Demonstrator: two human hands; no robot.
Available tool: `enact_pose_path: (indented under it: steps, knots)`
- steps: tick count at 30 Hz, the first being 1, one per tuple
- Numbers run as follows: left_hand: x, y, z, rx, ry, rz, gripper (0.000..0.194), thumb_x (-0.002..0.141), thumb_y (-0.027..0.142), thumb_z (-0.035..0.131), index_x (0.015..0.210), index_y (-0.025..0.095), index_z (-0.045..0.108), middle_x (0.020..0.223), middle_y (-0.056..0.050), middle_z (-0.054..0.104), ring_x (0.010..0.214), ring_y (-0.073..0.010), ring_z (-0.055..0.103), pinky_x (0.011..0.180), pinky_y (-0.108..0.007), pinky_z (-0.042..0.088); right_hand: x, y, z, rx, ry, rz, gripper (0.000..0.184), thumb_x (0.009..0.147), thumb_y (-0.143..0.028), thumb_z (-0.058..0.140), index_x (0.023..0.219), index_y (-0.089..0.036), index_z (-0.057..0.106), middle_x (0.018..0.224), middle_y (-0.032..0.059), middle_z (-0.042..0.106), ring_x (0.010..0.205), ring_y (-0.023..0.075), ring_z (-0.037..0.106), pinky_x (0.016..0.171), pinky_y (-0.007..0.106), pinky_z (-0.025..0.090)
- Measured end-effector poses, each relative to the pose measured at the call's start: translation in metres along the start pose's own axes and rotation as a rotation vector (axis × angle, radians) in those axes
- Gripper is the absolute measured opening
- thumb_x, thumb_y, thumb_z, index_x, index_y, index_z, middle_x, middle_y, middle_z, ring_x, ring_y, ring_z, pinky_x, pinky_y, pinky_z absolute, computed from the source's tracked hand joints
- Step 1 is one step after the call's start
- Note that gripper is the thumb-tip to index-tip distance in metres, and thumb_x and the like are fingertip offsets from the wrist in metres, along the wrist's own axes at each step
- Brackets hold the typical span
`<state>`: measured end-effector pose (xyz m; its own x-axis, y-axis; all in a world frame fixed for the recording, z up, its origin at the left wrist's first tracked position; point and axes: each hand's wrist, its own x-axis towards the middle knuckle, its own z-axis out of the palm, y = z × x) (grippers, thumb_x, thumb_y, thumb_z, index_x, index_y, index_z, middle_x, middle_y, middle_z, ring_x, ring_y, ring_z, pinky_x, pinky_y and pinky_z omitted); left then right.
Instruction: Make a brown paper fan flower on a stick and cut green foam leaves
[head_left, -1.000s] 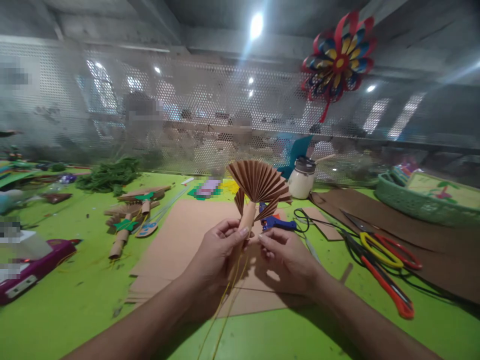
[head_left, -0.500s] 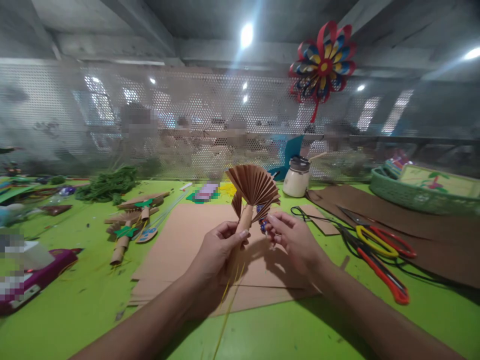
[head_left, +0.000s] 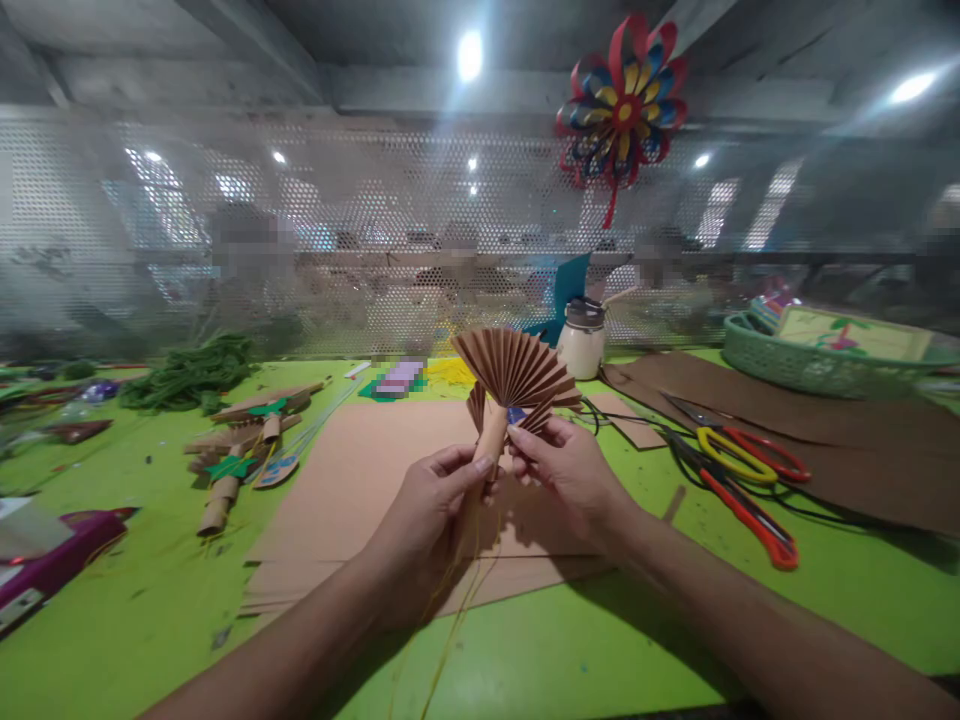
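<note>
Left hand (head_left: 431,495): fingers closed around the brown paper tube (head_left: 490,436), with thumb across the front
Right hand (head_left: 574,470): fingers pinched together on the small right fan (head_left: 537,418), just beside the tube
Paper tube: held slightly tilted between both hands, above the brown sheets (head_left: 360,450)
Large pleated fan (head_left: 514,368): spread open at the upper end of the tube, with smaller pleats lower on both sides
Yellow strings (head_left: 463,612): hanging below the left hand
Left side: two paper figures (head_left: 222,490) with green stars, near a heap of green yarn (head_left: 193,372)
Right side: scissors (head_left: 731,453) with yellow and red handles, a red-handled tool (head_left: 754,522), and a green basket (head_left: 817,368) behind
Beyond the fan: lidded jar (head_left: 581,348), upright on the green desk (head_left: 570,650)
</note>
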<state>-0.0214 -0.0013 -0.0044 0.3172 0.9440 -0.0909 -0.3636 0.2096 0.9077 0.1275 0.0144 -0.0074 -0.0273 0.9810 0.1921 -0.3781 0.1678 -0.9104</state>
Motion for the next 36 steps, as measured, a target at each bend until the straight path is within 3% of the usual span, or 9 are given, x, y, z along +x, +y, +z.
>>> enact_pose_path:
  steps: [9, 36]
  knots:
    - [-0.001, -0.001, 0.003, -0.031, 0.009, 0.001, 0.031, 0.073, 0.027, 0.071, 0.100, 0.011, 0.068, 0.092, -0.013, 0.071, 0.078, -0.0187, 0.066, 0.065, -0.025, 0.051, -0.002, 0.007, 0.005, 0.109, 0.047, 0.019, 0.026, 0.066, -0.033, 0.078, 0.074, -0.012, 0.063, 0.063, -0.0004, 0.063, 0.052, 0.0086, 0.057, 0.050, 0.021, 0.048]
    - [0.000, -0.001, 0.001, -0.003, 0.015, 0.008, 0.032, 0.077, 0.024, 0.067, 0.106, 0.011, 0.067, 0.098, -0.015, 0.070, 0.084, -0.0189, 0.064, 0.070, -0.026, 0.049, -0.001, 0.011, 0.002, 0.153, 0.015, 0.043, 0.023, 0.072, -0.029, 0.075, 0.080, -0.011, 0.063, 0.063, -0.0006, 0.062, 0.054, 0.0078, 0.056, 0.053, 0.020, 0.047]
